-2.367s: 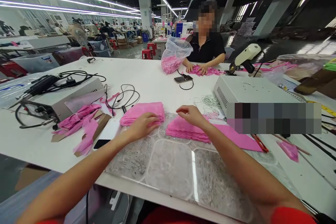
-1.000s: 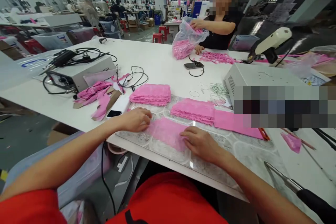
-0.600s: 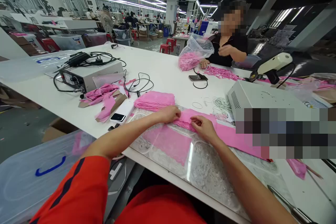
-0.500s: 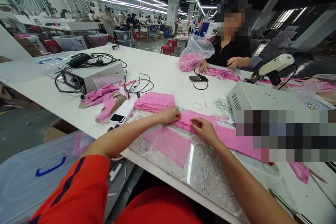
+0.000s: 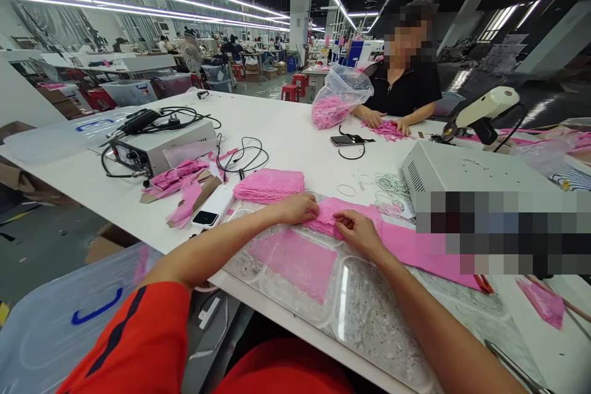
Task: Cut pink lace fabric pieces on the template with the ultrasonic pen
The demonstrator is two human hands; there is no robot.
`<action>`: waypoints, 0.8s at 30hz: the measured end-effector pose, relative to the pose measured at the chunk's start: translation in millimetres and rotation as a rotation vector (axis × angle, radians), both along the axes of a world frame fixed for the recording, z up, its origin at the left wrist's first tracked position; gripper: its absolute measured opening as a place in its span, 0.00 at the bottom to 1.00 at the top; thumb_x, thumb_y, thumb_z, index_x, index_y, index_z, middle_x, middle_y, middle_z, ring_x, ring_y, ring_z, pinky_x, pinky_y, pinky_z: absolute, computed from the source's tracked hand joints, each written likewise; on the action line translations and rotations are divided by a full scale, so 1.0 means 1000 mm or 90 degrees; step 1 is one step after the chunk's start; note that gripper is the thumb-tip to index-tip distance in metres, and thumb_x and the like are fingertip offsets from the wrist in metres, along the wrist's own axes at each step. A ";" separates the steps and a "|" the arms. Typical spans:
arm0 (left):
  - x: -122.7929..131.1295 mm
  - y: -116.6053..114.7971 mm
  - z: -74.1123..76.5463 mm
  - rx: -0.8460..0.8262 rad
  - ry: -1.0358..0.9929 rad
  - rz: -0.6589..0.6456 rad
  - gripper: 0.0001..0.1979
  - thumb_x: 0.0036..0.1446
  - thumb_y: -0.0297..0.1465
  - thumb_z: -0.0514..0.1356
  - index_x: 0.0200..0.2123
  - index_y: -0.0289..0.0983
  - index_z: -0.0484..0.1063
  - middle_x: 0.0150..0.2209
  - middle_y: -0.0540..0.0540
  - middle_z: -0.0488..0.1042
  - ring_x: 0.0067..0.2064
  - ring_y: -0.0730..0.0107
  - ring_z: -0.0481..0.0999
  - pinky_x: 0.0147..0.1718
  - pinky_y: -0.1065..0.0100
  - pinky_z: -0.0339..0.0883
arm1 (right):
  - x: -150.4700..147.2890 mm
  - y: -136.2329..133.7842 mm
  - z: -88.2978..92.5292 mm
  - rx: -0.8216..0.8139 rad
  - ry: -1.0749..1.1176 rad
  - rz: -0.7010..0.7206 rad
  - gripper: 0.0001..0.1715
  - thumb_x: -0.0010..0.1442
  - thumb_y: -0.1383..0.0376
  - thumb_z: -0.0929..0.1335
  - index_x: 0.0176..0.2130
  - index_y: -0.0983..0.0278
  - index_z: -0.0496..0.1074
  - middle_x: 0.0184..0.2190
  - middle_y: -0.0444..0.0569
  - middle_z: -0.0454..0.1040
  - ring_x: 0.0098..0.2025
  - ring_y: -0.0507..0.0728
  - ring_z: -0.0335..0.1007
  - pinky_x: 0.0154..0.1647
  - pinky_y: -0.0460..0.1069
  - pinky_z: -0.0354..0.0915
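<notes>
A stack of thin pink fabric pieces point(image 5: 329, 214) lies between my two hands, its near edge wavy with layers. My left hand point(image 5: 301, 208) is closed on the stack's left end, fingertips pressed together at the cloth. At the near right edge, my right hand point(image 5: 359, 229) pinches the cloth between thumb and curled fingers. How many layers each hand holds is hidden. A single pink fabric piece point(image 5: 295, 263) lies flat in front of them on a clear mat point(image 5: 369, 295). Beyond my left wrist sits a second, neater pink stack point(image 5: 269, 184).
A long pink cloth point(image 5: 422, 251) stretches right towards a grey machine box point(image 5: 455, 175). At left are a white power bank point(image 5: 213, 206), pink scraps point(image 5: 182, 175) and a control box with cables point(image 5: 170, 141). Across the table, a co-worker point(image 5: 401, 86) handles pink strips beside a plastic bag point(image 5: 341, 98).
My hands stay at the same pink stack, with only slight finger movement. The co-worker's hands have shifted onto the pink strips, which are now more bunched. The view has tilted a little.
</notes>
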State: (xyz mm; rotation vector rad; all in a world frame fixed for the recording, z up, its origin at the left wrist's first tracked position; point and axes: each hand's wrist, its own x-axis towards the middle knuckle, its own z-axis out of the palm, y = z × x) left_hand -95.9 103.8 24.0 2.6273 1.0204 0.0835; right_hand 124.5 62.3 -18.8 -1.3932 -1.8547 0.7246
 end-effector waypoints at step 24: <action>0.000 0.004 0.004 -0.022 -0.040 0.057 0.16 0.65 0.37 0.59 0.53 0.35 0.69 0.52 0.41 0.71 0.49 0.62 0.74 0.47 0.55 0.73 | -0.035 0.011 0.009 0.062 -0.038 0.025 0.11 0.54 0.62 0.66 0.31 0.60 0.78 0.29 0.46 0.80 0.30 0.55 0.73 0.34 0.49 0.66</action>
